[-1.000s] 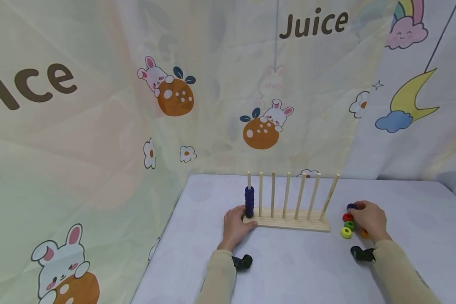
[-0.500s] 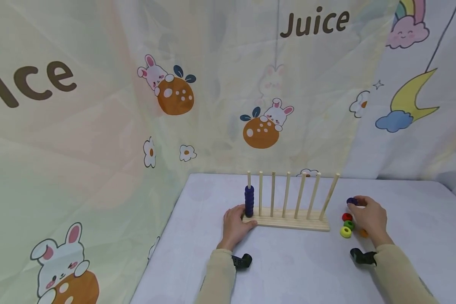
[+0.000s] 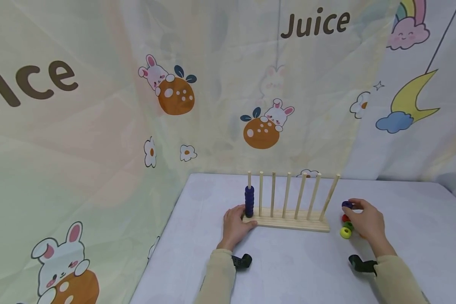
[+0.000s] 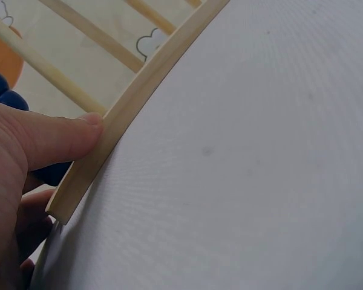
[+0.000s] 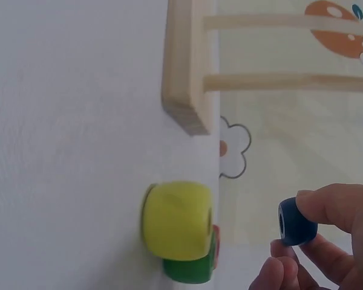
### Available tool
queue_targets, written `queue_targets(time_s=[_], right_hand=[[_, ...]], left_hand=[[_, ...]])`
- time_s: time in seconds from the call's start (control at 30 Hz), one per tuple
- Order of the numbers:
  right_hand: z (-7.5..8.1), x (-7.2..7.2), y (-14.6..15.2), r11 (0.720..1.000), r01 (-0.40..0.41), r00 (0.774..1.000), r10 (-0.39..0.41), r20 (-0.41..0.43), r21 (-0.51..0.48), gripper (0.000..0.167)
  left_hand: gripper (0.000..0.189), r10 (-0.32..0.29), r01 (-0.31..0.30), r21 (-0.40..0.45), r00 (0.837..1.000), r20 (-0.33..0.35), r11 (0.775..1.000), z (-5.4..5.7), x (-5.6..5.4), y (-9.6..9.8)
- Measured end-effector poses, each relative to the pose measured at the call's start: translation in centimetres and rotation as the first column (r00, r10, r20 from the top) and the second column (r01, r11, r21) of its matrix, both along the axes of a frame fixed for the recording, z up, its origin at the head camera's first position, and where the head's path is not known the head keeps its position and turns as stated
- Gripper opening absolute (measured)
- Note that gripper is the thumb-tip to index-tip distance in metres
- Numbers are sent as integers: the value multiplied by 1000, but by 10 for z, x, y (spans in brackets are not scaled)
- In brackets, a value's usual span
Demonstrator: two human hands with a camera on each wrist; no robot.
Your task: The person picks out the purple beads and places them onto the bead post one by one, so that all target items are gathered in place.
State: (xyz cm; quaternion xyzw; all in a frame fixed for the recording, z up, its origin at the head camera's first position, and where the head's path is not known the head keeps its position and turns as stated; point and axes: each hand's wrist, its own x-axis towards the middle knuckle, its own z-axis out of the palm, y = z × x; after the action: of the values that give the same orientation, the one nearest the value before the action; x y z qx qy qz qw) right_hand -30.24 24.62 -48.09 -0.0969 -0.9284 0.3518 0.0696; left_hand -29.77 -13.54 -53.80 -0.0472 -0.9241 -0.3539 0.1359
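Observation:
At the left end of the wooden peg rack [image 3: 292, 224], my left hand [image 3: 235, 226] grips the base; its thumb [image 4: 66, 136] presses on the front edge. The leftmost peg carries a stack of dark blue beads [image 3: 249, 200], while the other pegs are bare. Off to the right of the rack, my right hand [image 3: 369, 221] pinches a dark blue bead [image 5: 298, 222] between thumb and fingers, raised off the table. Below it lie a yellow bead [image 3: 345, 232], a green bead [image 3: 348, 225] and a partly hidden red bead [image 3: 345, 218].
A white cloth covers the table [image 3: 296, 266]. Behind it hangs a printed curtain [image 3: 216, 97] with rabbits and fruit. An orange bead [image 3: 362, 237] is mostly hidden by my right hand.
My right hand has lifted the dark blue bead from beside the other beads and shifted it slightly left. The left hand and rack have stayed put.

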Motion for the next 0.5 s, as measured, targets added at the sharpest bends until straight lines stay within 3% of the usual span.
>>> queue_targets(time_s=[0.5], right_hand=[[14, 18, -19, 998, -60, 994, 60, -94, -3, 50]], left_hand=[[61, 8, -8, -23, 1000, -5, 1000, -2, -1, 1]])
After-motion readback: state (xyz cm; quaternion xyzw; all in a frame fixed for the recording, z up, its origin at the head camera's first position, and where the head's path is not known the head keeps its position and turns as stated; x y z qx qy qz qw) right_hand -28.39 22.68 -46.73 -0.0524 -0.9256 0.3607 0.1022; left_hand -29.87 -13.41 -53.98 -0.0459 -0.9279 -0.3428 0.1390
